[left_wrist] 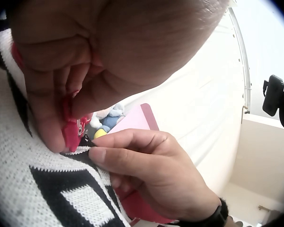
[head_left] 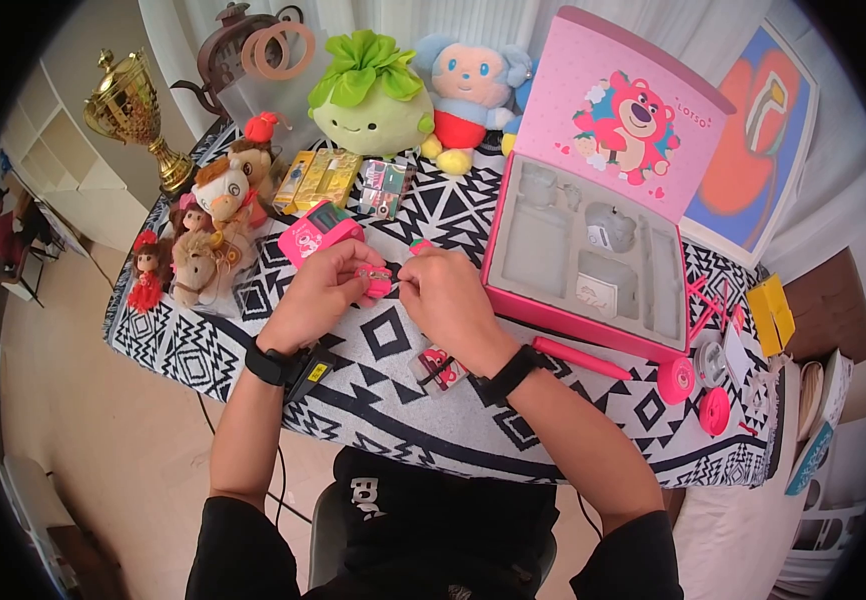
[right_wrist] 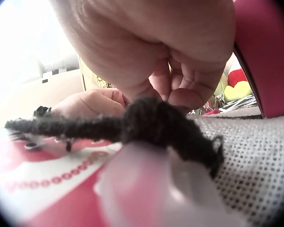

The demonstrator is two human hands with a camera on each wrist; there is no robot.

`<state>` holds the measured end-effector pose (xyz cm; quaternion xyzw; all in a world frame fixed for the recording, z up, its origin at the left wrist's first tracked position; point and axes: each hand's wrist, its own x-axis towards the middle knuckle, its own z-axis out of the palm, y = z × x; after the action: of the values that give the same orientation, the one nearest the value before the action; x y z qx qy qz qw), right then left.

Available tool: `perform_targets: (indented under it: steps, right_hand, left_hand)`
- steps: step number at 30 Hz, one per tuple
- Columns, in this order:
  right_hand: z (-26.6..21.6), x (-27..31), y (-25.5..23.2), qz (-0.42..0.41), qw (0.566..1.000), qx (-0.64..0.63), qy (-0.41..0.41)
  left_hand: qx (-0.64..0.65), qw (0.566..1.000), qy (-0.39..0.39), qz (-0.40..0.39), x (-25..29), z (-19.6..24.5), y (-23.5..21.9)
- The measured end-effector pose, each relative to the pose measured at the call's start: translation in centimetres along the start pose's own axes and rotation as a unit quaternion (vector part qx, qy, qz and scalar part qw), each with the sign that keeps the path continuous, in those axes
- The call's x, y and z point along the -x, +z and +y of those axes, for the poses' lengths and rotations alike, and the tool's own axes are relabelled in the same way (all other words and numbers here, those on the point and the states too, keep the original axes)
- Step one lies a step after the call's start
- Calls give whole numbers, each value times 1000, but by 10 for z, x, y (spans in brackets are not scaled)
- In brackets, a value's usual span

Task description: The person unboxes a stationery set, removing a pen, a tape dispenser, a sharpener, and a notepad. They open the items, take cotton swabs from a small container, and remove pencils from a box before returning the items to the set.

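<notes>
My left hand [head_left: 328, 290] grips a small pink sharpener-like piece [head_left: 377, 281] with a metal plate, low over the patterned cloth. Beside it, my right hand [head_left: 450, 300] brings thumb and forefinger together right at the pink piece. In the left wrist view, a tiny dark bit [left_wrist: 87, 140] shows by the tips of the right hand [left_wrist: 151, 165]; what they pinch is mostly hidden. Behind the left hand stands a pink case [head_left: 320, 233] with a dark green window. Below the right hand lies a small clear packet [head_left: 437, 371] with a red and white print and a black tie.
An open pink bear-print box [head_left: 593, 325] with a grey moulded tray stands to the right. Plush toys [head_left: 371, 105], yellow packs [head_left: 319, 180] and dolls [head_left: 146, 275] line the back and left. A pink stick [head_left: 581, 358] and round pink pieces [head_left: 676, 380] lie at the right front.
</notes>
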<state>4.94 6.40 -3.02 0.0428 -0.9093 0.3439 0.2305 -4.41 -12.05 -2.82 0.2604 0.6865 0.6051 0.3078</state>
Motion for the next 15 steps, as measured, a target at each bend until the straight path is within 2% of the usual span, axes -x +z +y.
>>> perform_targets:
  steps: [3, 11, 15]
  right_hand:
    - [0, 0, 0, 0, 1000, -1, 1]
    - [-1, 1, -2, 1, 1000, -10, 0]
    - [0, 1, -2, -2, 1000, -18, 1]
  left_hand:
    - [-2, 1000, 19, 10, 1, 2, 2]
    - [-122, 992, 9, -15, 2, 2, -2]
    - [-99, 994, 41, 11, 0, -3, 0]
